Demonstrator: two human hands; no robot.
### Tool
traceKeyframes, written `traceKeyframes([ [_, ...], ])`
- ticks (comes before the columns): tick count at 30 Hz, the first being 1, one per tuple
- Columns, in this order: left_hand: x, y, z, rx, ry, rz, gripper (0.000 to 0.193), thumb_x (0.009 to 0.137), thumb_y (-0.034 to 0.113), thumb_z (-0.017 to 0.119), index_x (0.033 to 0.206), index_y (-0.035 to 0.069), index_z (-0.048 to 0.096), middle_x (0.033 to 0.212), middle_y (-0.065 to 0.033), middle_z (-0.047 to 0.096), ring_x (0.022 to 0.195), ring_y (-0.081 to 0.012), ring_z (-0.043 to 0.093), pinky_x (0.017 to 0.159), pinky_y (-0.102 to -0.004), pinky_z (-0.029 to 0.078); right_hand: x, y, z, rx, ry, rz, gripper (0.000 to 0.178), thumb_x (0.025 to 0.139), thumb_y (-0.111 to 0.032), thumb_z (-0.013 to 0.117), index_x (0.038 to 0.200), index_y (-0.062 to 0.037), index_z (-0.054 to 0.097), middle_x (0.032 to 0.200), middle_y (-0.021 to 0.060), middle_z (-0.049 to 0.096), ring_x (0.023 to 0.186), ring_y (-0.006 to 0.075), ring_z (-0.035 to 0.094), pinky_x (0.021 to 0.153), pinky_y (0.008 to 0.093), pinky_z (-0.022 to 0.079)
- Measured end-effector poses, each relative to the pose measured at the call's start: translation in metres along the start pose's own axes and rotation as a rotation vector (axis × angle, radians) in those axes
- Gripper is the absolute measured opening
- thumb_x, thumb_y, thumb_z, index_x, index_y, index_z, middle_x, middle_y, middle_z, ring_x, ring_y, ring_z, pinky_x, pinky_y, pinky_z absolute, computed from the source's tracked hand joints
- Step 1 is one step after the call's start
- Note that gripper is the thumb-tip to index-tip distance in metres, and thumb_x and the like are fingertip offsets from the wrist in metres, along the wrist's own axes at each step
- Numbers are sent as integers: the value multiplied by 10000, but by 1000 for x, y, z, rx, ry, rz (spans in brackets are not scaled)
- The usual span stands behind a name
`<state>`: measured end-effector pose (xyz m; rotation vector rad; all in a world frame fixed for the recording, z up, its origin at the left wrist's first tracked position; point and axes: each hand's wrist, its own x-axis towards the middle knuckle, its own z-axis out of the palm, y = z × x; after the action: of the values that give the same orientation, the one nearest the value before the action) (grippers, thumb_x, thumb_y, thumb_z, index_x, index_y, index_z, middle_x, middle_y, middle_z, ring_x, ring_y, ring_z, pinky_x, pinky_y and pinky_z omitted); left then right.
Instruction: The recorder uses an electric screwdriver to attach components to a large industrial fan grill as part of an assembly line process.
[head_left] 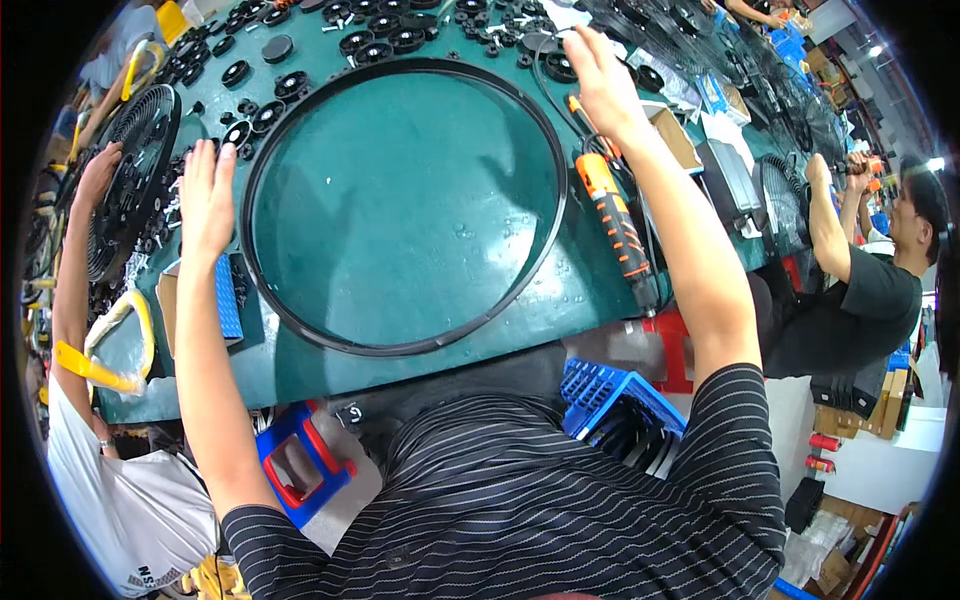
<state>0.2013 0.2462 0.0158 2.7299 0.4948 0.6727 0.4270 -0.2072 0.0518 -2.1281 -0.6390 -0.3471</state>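
A large thin black ring (pixel 385 350) lies flat on the green tabletop (pixel 400 210) before me. Beyond its left edge my left hand (pixel 208 205) is raised, fingers stretched upward and nothing in them. My right hand (pixel 606 95) reaches past the ring's far right side, palm turned inward, fingers straight and empty. Both hands appear apart from the ring, though their height above the table is hard to judge. Beneath my right forearm, an orange-and-black power screwdriver (pixel 622 240) rests on the table with its cable running toward the back.
Black round plastic parts (pixel 268 115) and loose screws (pixel 140 262) cover the far and left table. At left, a person's hand touches a black fan grille (pixel 135 140). A blue box (pixel 229 300) sits near my left forearm. Another person (pixel 860 290) works at right; a blue basket (pixel 600 390) stands below the edge.
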Motion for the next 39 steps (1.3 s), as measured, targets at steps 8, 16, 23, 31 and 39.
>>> traceKeyframes([
  [8,-44,25,52,162,-161,72,829,989,552,445,1503,-79,290,1598,-230,252,1508,-329,186,1227,-415,134,-63,19,67,-376,-259,-69,940,917,-631,530,1517,45,269,1559,349,211,1475,447,200,1217,453,182],
  [16,-48,20,47,-122,-231,-50,860,986,583,421,1532,-56,235,1614,-212,227,1524,-293,146,1232,-393,96,-67,11,66,-416,-331,-33,1025,880,-694,541,1540,22,222,1582,324,175,1491,433,162,1224,455,148],
  [23,-42,21,48,-319,-156,-73,841,994,583,400,1523,-58,266,1597,-211,275,1518,-275,181,1230,-380,90,-63,14,62,-513,-302,-105,1074,852,-756,506,1533,31,241,1580,320,192,1491,423,172,1224,453,154],
  [31,-27,8,24,-209,101,-17,747,1020,558,373,1534,20,310,1621,-200,222,1526,-330,120,1222,-437,-1,-14,3,35,62,73,-111,671,1039,-468,406,1487,26,330,1464,315,418,1404,389,383,1190,438,244],
  [39,-73,31,-62,-844,478,6,672,1078,434,197,1490,-79,334,1555,-188,359,1483,-260,249,1227,-388,81,-48,-29,-95,434,444,11,627,1079,-442,246,1409,72,390,1377,248,539,1324,330,501,1150,432,316],
])
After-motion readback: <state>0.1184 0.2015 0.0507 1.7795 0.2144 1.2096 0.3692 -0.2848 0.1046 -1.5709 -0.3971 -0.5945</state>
